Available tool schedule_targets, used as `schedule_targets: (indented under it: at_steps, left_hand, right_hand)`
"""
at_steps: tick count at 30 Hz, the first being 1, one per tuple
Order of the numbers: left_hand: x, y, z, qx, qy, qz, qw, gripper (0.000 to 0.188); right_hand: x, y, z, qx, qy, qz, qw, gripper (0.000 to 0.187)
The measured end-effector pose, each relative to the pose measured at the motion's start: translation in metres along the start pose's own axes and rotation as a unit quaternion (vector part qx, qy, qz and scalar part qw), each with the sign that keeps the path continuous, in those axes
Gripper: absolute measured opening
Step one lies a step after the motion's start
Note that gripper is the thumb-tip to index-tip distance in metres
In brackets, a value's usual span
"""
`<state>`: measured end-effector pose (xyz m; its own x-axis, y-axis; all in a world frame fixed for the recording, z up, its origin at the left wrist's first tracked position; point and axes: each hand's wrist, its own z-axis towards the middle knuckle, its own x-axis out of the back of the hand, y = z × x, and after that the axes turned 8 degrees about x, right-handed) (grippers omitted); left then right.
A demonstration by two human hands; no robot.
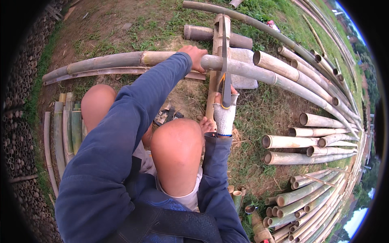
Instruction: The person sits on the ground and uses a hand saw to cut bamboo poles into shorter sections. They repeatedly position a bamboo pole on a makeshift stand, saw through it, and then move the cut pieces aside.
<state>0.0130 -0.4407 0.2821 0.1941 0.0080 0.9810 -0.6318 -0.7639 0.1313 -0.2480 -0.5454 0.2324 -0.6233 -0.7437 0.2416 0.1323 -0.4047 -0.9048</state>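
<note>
My bare left hand [195,56] is closed over a thick bamboo pole [103,62] that runs off to the left. Just right of the fingers begins a greyish bamboo length [255,73] stretching to the right; whether the two are one pole I cannot tell. My right hand [225,111], in a white knitted glove with fingertips showing, grips the black and yellow handle of a handsaw [225,48]. The long blade points away from me and crosses the greyish bamboo close to its left end. Beneath lies a pale bamboo support [217,42].
A grey block [245,83] sits under the bamboo, and a dark bamboo piece [198,33] lies crosswise beyond. Many cut poles [291,141] are piled at right, with more lengths [58,129] at left. Between my knees and feet lie dark scraps [166,115].
</note>
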Motion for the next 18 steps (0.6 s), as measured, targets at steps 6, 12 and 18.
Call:
schedule_targets:
  at_steps: [6, 12, 18]
  left_hand:
    - [-0.005, -0.008, 0.011, -0.037, -0.034, -0.028, 0.998, 0.078]
    - [-0.01, -0.003, 0.009, -0.011, -0.02, -0.013, 1.0, 0.08]
    - [-0.004, 0.002, -0.003, -0.013, -0.026, -0.019, 0.999, 0.08]
  right_hand:
    - [0.085, -0.084, -0.218, -0.001, -0.011, -0.094, 0.995, 0.052]
    - [0.067, -0.089, -0.142, -0.113, -0.011, -0.024, 0.993, 0.052]
    - [0.005, 0.022, -0.019, -0.059, -0.001, 0.045, 0.997, 0.044]
